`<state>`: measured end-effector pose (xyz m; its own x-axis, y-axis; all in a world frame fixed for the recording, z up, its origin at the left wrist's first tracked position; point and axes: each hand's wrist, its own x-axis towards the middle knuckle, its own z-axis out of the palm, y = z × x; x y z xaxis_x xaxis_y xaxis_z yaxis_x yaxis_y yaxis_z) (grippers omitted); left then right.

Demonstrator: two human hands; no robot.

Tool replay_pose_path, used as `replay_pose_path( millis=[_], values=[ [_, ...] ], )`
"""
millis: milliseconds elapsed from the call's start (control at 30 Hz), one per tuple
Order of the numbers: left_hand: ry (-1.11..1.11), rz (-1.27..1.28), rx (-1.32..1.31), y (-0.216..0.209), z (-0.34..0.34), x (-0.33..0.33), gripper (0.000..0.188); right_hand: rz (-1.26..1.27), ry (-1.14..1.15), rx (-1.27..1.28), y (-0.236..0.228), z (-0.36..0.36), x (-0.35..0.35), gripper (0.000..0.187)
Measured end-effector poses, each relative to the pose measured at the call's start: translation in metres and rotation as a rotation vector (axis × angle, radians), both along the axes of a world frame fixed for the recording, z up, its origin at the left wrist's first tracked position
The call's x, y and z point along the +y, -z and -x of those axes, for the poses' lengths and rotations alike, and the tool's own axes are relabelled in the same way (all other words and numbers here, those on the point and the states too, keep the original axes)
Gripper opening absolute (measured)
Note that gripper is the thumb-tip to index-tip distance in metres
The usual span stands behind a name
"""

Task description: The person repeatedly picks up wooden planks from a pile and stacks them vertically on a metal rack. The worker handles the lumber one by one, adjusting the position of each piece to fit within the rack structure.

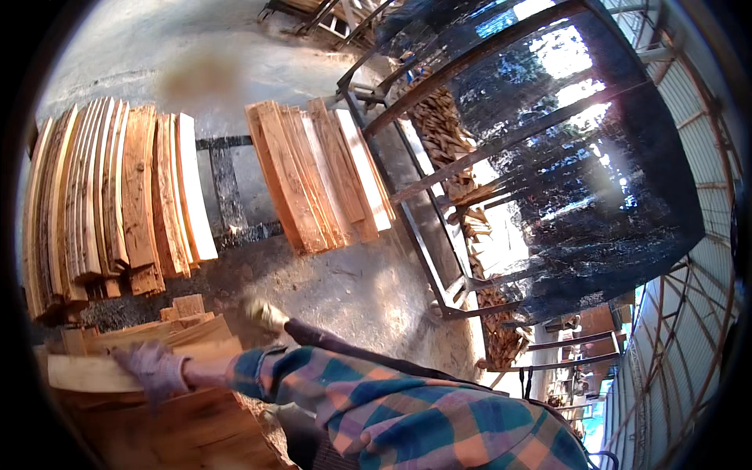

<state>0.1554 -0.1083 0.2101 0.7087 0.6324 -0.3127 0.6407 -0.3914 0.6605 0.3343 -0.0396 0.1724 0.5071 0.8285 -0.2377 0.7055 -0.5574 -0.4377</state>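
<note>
A purplish work glove covers my right hand, whose arm, in a plaid sleeve, reaches across from the lower right. Its fingers curl over a pale wooden board at the lower left. Under and around that board lie wider, reddish-brown boards in a stack. Short wood ends stick up at the stack's far side. My left hand does not show clearly. Above the sleeve, a dark limb ends in a blurred pale shape; whether it is a glove or a shoe, I cannot make out.
Two rows of boards, a long one at left and a shorter one at centre, rest across a dark metal frame. At right stands a large frame with a dark, torn sheet. Split wood is piled behind it.
</note>
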Motion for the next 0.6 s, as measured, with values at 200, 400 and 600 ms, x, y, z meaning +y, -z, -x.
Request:
replay_pose_path(
  millis=[200, 400, 600],
  values=[
    [0.074, -0.105, 0.173, 0.012, -0.023, 0.005, 0.058, 0.012, 0.045, 0.008, -0.003, -0.017, 0.009, 0.082],
    [-0.103, -0.287, 0.256, 0.031, 0.015, 0.081, 0.069, -0.014, -0.005, 0.041, 0.005, -0.038, 0.047, 0.084],
    [-0.645, -0.520, 0.695, 0.019, 0.138, 0.170, 0.079, 0.107, 0.039, 0.008, -0.031, -0.044, 0.012, 0.085]
  ],
)
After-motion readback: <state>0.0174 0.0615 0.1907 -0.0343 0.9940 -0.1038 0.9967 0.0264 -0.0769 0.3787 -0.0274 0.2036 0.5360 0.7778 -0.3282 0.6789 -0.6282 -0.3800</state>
